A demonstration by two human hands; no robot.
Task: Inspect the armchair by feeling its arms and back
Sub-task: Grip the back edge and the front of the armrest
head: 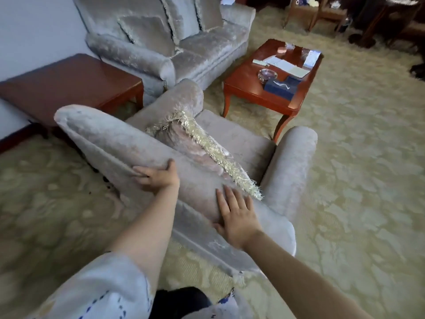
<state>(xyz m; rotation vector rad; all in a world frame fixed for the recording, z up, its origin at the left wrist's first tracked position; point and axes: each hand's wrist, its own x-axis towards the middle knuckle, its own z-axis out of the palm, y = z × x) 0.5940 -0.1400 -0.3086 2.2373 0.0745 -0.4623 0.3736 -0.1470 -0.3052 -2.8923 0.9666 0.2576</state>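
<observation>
A pale grey velvet armchair (110,139) stands right in front of me, seen from behind its rolled back. A fringed cushion (197,143) leans on the seat against the back. My left hand (158,176) lies on top of the back, fingers curled over its rear edge and thumb on the front side. My right hand (236,215) rests flat on the back's top further right, fingers spread and pointing forward. The chair's right arm (292,166) and left arm (177,97) are untouched.
A matching grey sofa (202,49) with cushions stands beyond the chair. A dark wooden side table (69,84) is at the left, and a red-brown coffee table (248,88) with papers, an ashtray and a tissue box is at the right. Patterned carpet (356,180) covers the floor.
</observation>
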